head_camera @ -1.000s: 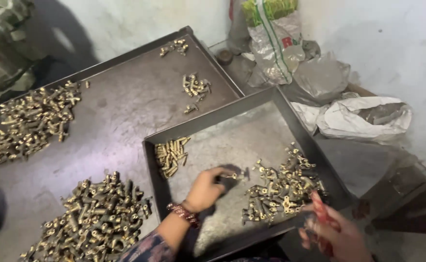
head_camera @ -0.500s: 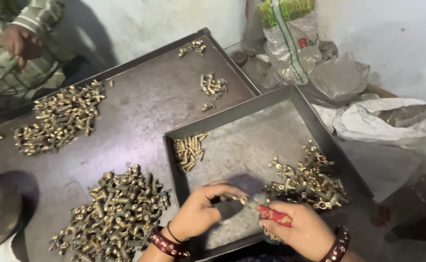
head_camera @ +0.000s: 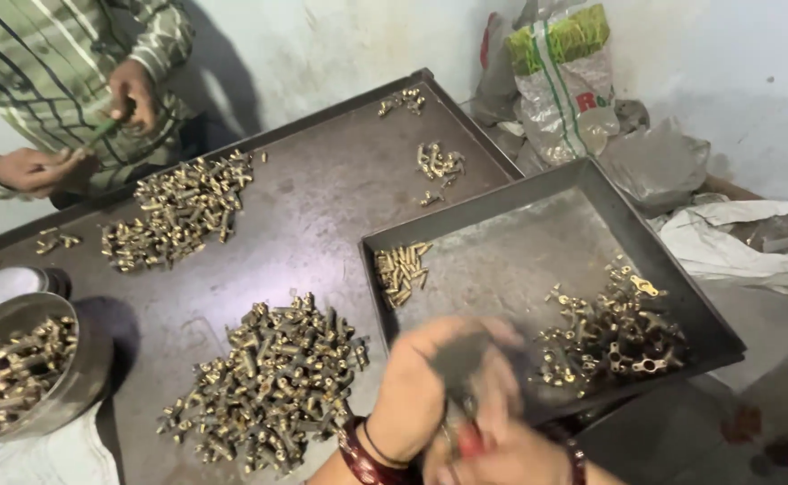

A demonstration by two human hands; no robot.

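Two hands met at the bottom edge, blurred. From the left: a round grey metal bowl (head_camera: 26,368) held brass fittings; a loose heap of brass fittings (head_camera: 268,382) lay on the large dark metal tray (head_camera: 322,216). The left hand (head_camera: 434,382) was curled around a small dark part (head_camera: 459,359), touching the right hand (head_camera: 501,454), whose finger state could not be told. Both hovered over the near rim of the smaller grey metal tray (head_camera: 582,193).

Both hands motion-blurred: left hand (head_camera: 425,395), right hand (head_camera: 501,445); held object indistinct.
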